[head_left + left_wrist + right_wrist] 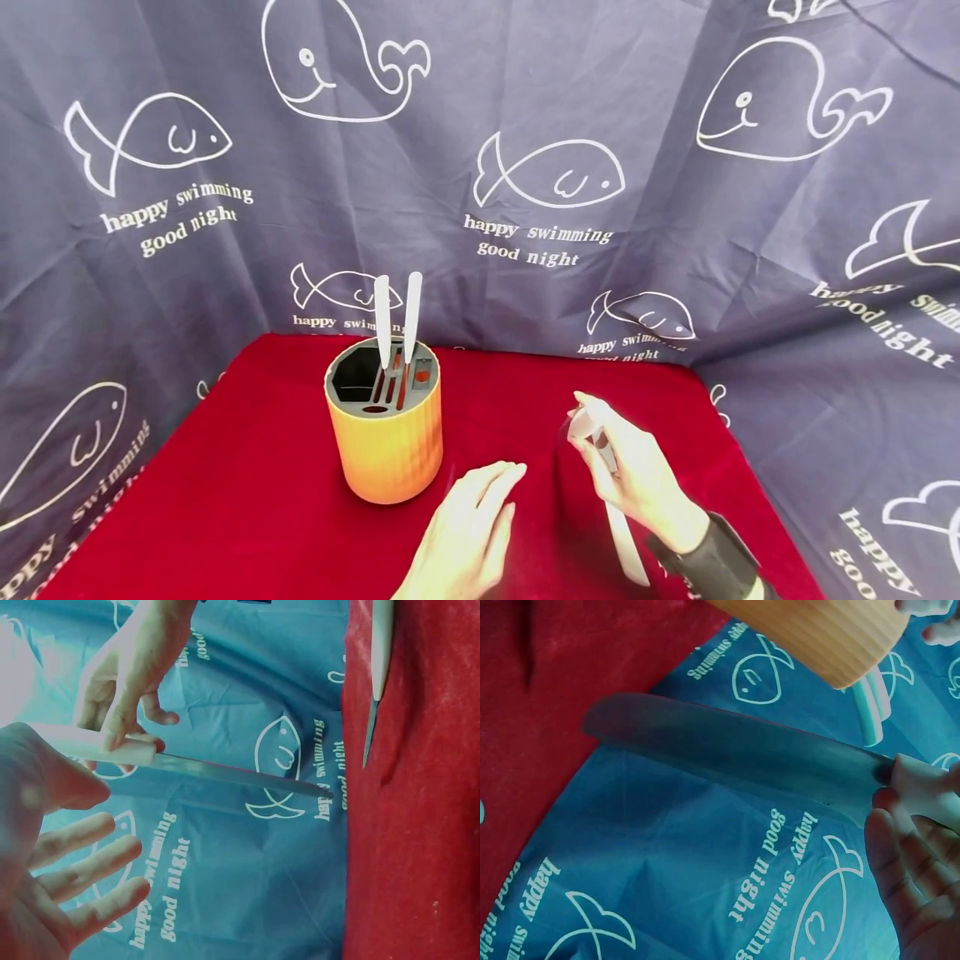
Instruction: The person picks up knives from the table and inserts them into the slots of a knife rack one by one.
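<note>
My right hand (645, 475) grips the white handle of a kitchen knife (742, 750), whose broad blade shows in the right wrist view. From the left wrist view, the blade of this knife points down toward the red cloth. My left hand (461, 533) is over the cloth between the knife block and the right hand, fingers extended and holding nothing. A second white-handled knife (382, 652) with a narrow blade lies on the cloth, below the right hand; in the head view that hand partly covers it. The yellow-orange knife block (388, 454) stands upright left of both hands.
Two white handles (412, 312) rise from slots in the block's dark top, which also has a large opening at its left. A red cloth (247, 467) covers the table. Blue-grey fabric (540, 308) with white fish and whale prints hangs behind and at both sides.
</note>
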Tool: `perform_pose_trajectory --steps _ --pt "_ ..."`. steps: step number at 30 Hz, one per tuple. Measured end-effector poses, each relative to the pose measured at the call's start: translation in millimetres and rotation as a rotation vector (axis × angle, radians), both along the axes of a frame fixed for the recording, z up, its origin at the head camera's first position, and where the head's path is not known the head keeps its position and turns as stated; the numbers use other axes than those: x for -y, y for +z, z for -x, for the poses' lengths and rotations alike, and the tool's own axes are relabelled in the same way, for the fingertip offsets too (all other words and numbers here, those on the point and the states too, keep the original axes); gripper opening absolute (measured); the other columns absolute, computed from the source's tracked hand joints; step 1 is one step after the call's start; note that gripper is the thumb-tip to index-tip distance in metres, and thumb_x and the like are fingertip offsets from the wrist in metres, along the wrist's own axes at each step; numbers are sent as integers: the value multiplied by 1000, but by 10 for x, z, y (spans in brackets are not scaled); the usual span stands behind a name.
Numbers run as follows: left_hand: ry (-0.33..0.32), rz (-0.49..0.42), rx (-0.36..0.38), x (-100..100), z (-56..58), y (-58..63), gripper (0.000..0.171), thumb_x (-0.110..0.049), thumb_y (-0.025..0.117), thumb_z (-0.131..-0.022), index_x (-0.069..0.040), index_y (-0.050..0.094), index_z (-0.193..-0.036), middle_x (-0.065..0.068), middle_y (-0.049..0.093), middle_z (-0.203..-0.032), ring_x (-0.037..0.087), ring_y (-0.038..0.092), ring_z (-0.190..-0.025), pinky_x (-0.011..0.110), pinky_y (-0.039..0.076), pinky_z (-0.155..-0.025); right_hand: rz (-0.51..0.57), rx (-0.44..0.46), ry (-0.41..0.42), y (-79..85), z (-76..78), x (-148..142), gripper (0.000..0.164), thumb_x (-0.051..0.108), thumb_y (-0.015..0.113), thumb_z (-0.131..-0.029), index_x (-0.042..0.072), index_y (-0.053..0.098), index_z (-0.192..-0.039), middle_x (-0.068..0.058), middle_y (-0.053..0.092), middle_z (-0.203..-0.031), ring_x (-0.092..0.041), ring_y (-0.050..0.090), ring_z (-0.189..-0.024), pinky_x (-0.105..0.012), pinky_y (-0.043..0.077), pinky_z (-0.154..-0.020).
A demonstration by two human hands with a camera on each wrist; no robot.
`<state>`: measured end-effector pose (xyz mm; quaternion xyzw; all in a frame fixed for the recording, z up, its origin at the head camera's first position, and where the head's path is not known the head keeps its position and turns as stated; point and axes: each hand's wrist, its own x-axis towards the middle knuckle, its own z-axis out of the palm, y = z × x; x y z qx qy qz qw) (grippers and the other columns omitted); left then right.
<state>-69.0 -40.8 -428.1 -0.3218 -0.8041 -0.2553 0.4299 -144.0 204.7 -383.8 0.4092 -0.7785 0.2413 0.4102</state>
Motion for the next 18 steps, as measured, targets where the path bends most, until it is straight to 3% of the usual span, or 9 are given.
perform_pose_trajectory --steps 10,18 --pt "-8 -21 -76 -12 36 119 37 -17 45 -103 -9 62 -135 5 67 -125 19 66 -108 32 54 -92 32 12 61 69 -21 63 56 39 55 -102 -8 58 -133 -1 70 -95 -9 64 -72 -20 58 -72" --pt "-21 -29 -72 -30 27 191 38 -17 46 -103 -9 61 -136 6 67 -127 20 66 -110 32 55 -94 65 22 143 133 -46 133 54 34 59 -100 -11 58 -130 2 63 -87 -6 58 -70 -20 56 -70"
